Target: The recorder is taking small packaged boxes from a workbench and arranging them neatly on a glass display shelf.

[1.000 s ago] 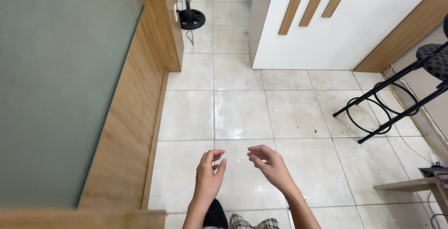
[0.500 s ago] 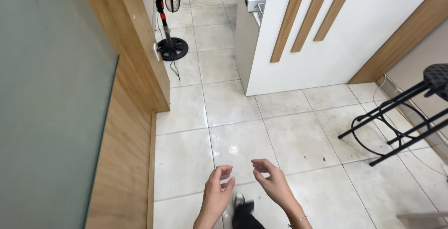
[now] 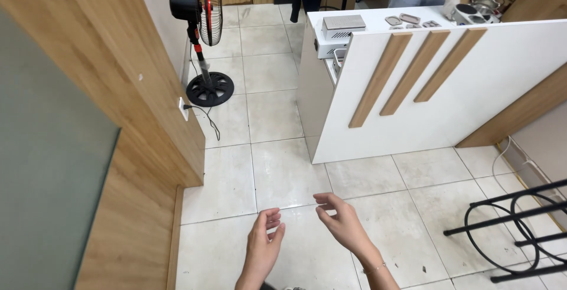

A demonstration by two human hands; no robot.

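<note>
Both hands hang empty over the tiled floor (image 3: 283, 172), low in the view. The left hand (image 3: 264, 245) is loosely cupped, fingers curled inward and thumb close, gripping nothing. The right hand (image 3: 341, 222) is just beside it, apart from it, palm turned partly up with the fingers bent and spread a little; it too holds nothing, and a thin bracelet (image 3: 373, 267) sits at its wrist. No object lies between or under the hands, so nothing shows as picked up, set down or moved: as far as the view tells, no handling is under way, and the nearest thing to both hands is the bare tile below them.

To the left of the hands runs a wooden wall (image 3: 142, 148) with a grey-green panel (image 3: 47, 178) set in it. Ahead and to the left, well apart, stands a black pedestal fan (image 3: 204, 30), its cord trailing to a wall socket (image 3: 183, 108). Ahead and to the right stands a white partition (image 3: 449, 89) with three slanted wooden slats, and behind it a desk (image 3: 378, 21) carrying a grey box-shaped appliance (image 3: 342, 27) and small metal trays. Another person works at the far side, only a gloved hand (image 3: 452, 0) and part of the clothing in view. To the right of the hands sits the black metal base of a stool (image 3: 514, 225). The floor straight ahead between wall and partition lies open.
</note>
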